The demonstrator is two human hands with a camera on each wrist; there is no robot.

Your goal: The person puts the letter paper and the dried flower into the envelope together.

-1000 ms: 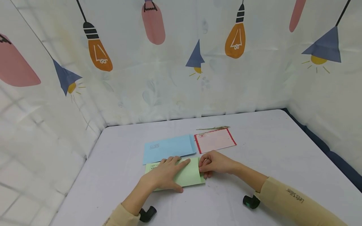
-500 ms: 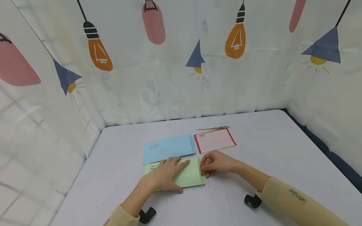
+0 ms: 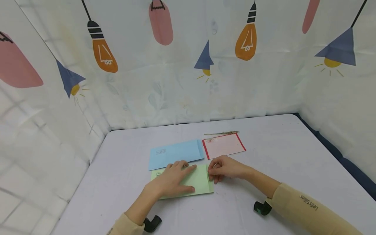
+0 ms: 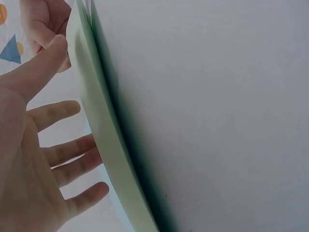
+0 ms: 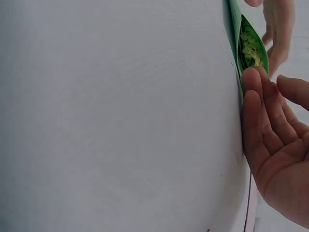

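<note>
A pale green envelope lies on the white table, its mouth facing right. Across its middle rests my left hand, fingers spread and thumb on the paper. My right hand is at the mouth, its fingers loosely bent. In the right wrist view the mouth gapes, and a yellow-green crinkled bit shows inside. The right fingertips are at the opening, the thumb held apart from them, and nothing is seen between them. The left wrist view has the left hand beside the envelope's long edge.
Behind the green envelope lies a light blue envelope with a small printed stamp. To its right is a pink card with red edges. A thin dried sprig lies along the card's far edge. White patterned cloth encloses the table.
My right fingers have drawn back slightly to the right at the envelope's mouth. The left thumb has shifted from the near edge up onto the envelope. The other papers have stayed put.
</note>
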